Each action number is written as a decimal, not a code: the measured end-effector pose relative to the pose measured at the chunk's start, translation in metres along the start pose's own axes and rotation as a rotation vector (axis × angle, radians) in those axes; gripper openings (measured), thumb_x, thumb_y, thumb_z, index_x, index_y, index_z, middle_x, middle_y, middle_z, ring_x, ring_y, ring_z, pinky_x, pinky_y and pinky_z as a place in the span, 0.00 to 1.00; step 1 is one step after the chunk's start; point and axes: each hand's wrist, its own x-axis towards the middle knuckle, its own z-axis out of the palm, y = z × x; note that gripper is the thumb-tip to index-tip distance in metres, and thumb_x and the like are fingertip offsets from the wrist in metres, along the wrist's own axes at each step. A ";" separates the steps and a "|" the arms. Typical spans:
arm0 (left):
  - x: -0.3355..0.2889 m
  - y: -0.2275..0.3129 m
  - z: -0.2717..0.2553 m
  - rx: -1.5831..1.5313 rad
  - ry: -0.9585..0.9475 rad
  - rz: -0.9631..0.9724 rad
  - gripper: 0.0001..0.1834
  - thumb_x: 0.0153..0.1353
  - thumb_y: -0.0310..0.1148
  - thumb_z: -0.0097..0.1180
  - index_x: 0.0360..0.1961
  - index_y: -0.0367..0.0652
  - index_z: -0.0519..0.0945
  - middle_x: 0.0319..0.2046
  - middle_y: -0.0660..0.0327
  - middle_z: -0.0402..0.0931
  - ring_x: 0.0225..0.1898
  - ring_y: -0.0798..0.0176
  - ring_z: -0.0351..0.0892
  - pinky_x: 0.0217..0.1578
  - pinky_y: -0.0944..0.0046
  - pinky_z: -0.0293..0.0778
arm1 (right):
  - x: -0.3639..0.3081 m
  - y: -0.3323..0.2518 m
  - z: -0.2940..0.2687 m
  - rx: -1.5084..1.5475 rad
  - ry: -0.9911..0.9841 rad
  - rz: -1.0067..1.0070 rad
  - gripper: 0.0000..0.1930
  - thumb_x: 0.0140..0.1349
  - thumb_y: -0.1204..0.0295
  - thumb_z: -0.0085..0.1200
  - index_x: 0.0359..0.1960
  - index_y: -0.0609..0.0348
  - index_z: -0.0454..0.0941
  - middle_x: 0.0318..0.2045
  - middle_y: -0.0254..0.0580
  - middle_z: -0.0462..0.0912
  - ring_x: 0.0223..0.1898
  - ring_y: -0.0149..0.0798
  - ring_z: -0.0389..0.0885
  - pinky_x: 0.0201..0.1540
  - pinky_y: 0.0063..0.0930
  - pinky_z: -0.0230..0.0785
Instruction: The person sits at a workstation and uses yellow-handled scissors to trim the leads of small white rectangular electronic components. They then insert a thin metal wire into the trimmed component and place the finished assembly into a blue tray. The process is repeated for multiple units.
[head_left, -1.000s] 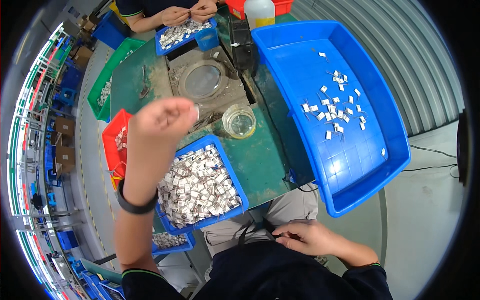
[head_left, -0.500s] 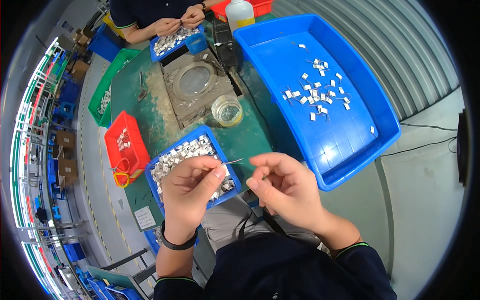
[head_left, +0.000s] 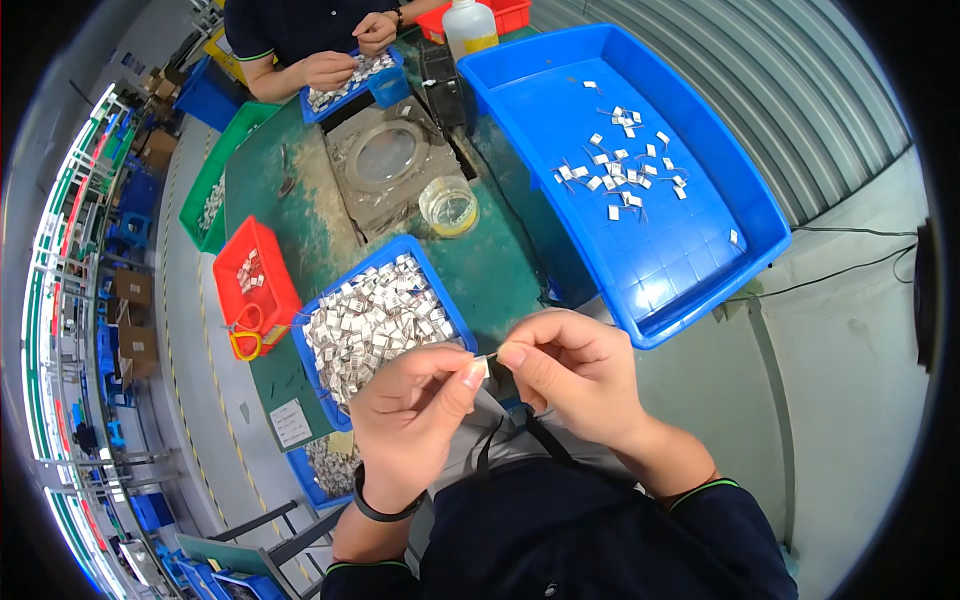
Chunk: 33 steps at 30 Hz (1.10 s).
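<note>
Between my hands is a small white block with thin wire leads (head_left: 486,368). My left hand (head_left: 412,412) pinches the block between thumb and forefinger. At its other end, my right hand (head_left: 578,372) is closed in a pinch on the leads; the fingertips hide most of them. Just beyond my left hand is a blue tray (head_left: 447,290) heaped with white blocks of the same kind (head_left: 370,315). To the right, a large blue bin (head_left: 700,275) holds several loose blocks with their leads (head_left: 622,178).
A red bin (head_left: 279,258) with some blocks and yellow-handled scissors (head_left: 244,342) stands left. A glass jar (head_left: 449,207) sits beside a round plate (head_left: 387,157) set in the green table (head_left: 300,165). Across it, a co-worker's hands (head_left: 330,70) are over another blue tray (head_left: 345,104).
My hands have come together, lower in view; my right fingers now pinch the leads, which were free before. The head view has shifted slightly. The co-worker's hands have moved apart.
</note>
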 end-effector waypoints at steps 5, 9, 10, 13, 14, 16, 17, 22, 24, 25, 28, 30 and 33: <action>-0.014 -0.013 -0.007 -0.055 0.078 0.013 0.07 0.63 0.18 0.57 0.42 0.31 0.80 0.33 0.55 0.81 0.27 0.67 0.77 0.28 0.68 0.72 | -0.015 0.007 -0.012 0.117 0.160 0.035 0.06 0.69 0.74 0.56 0.38 0.66 0.80 0.25 0.32 0.79 0.22 0.21 0.72 0.21 0.16 0.62; -0.025 -0.027 -0.005 -0.182 0.102 -0.013 0.07 0.64 0.18 0.55 0.44 0.32 0.79 0.34 0.55 0.81 0.29 0.67 0.78 0.27 0.67 0.74 | -0.027 0.018 -0.011 0.099 0.051 0.194 0.08 0.70 0.72 0.56 0.42 0.65 0.80 0.28 0.33 0.81 0.23 0.20 0.73 0.22 0.15 0.64; -0.028 -0.030 -0.004 -0.208 0.101 -0.026 0.08 0.65 0.18 0.55 0.44 0.33 0.79 0.34 0.55 0.81 0.29 0.67 0.78 0.27 0.67 0.74 | -0.031 0.023 -0.009 0.085 0.043 0.184 0.08 0.69 0.72 0.56 0.43 0.65 0.80 0.28 0.32 0.81 0.24 0.20 0.74 0.23 0.15 0.64; -0.035 -0.038 -0.001 -0.258 0.101 -0.069 0.09 0.65 0.18 0.56 0.45 0.33 0.78 0.33 0.56 0.81 0.29 0.67 0.79 0.30 0.68 0.75 | -0.037 0.034 -0.001 0.108 0.043 0.150 0.09 0.68 0.72 0.59 0.44 0.65 0.80 0.29 0.30 0.81 0.26 0.19 0.74 0.26 0.13 0.64; -0.038 -0.040 0.000 -0.269 0.106 -0.082 0.09 0.65 0.18 0.57 0.46 0.33 0.78 0.32 0.56 0.81 0.28 0.67 0.80 0.31 0.69 0.76 | -0.038 0.037 -0.002 0.106 0.035 0.161 0.09 0.67 0.73 0.59 0.45 0.65 0.80 0.29 0.30 0.81 0.26 0.19 0.74 0.26 0.13 0.65; -0.046 -0.046 0.000 -0.259 0.112 -0.096 0.10 0.65 0.19 0.57 0.47 0.33 0.78 0.33 0.56 0.81 0.30 0.66 0.81 0.33 0.68 0.77 | -0.041 0.043 -0.003 0.102 0.020 0.182 0.09 0.67 0.74 0.59 0.45 0.65 0.80 0.30 0.30 0.81 0.27 0.18 0.74 0.26 0.12 0.65; -0.049 -0.048 0.000 -0.256 0.111 -0.104 0.10 0.65 0.19 0.57 0.48 0.33 0.78 0.33 0.55 0.81 0.31 0.66 0.82 0.33 0.68 0.78 | -0.042 0.045 -0.005 0.110 0.013 0.175 0.08 0.67 0.75 0.59 0.44 0.66 0.79 0.30 0.32 0.81 0.26 0.19 0.75 0.26 0.13 0.65; -0.060 -0.062 -0.001 -0.076 -0.042 -0.116 0.11 0.67 0.22 0.57 0.49 0.31 0.78 0.34 0.55 0.82 0.33 0.66 0.83 0.35 0.67 0.81 | -0.048 0.048 -0.001 0.206 -0.005 0.132 0.06 0.67 0.77 0.59 0.41 0.68 0.79 0.29 0.34 0.81 0.24 0.19 0.73 0.25 0.14 0.63; -0.062 -0.066 -0.001 -0.045 -0.066 -0.083 0.10 0.68 0.23 0.57 0.49 0.31 0.78 0.34 0.55 0.82 0.34 0.66 0.83 0.36 0.67 0.81 | -0.050 0.050 -0.001 0.208 -0.010 0.123 0.06 0.67 0.77 0.58 0.41 0.68 0.80 0.30 0.34 0.81 0.24 0.19 0.72 0.25 0.14 0.63; -0.064 -0.067 -0.001 -0.031 -0.069 -0.078 0.10 0.68 0.23 0.56 0.48 0.31 0.78 0.35 0.54 0.82 0.33 0.66 0.83 0.35 0.67 0.82 | -0.051 0.051 -0.001 0.209 -0.014 0.119 0.06 0.67 0.77 0.58 0.41 0.68 0.80 0.30 0.34 0.81 0.24 0.18 0.71 0.25 0.14 0.62; -0.067 -0.066 -0.002 -0.059 -0.068 -0.086 0.09 0.68 0.23 0.56 0.47 0.30 0.78 0.35 0.53 0.82 0.33 0.66 0.83 0.35 0.67 0.82 | -0.054 0.050 -0.001 0.222 -0.029 0.142 0.06 0.67 0.77 0.58 0.41 0.67 0.80 0.30 0.34 0.81 0.24 0.19 0.71 0.25 0.14 0.62; -0.068 -0.065 -0.003 -0.107 -0.069 -0.106 0.09 0.68 0.23 0.56 0.46 0.29 0.78 0.35 0.53 0.81 0.33 0.65 0.83 0.35 0.66 0.82 | -0.055 0.051 -0.001 0.215 -0.048 0.137 0.06 0.68 0.76 0.57 0.41 0.67 0.79 0.30 0.33 0.81 0.24 0.19 0.71 0.25 0.14 0.62; -0.070 -0.064 -0.002 -0.191 -0.067 -0.140 0.08 0.69 0.24 0.55 0.45 0.29 0.77 0.35 0.53 0.81 0.33 0.65 0.83 0.35 0.66 0.82 | -0.057 0.053 -0.002 0.201 -0.065 0.165 0.06 0.69 0.76 0.56 0.42 0.67 0.78 0.29 0.33 0.80 0.24 0.19 0.71 0.26 0.14 0.63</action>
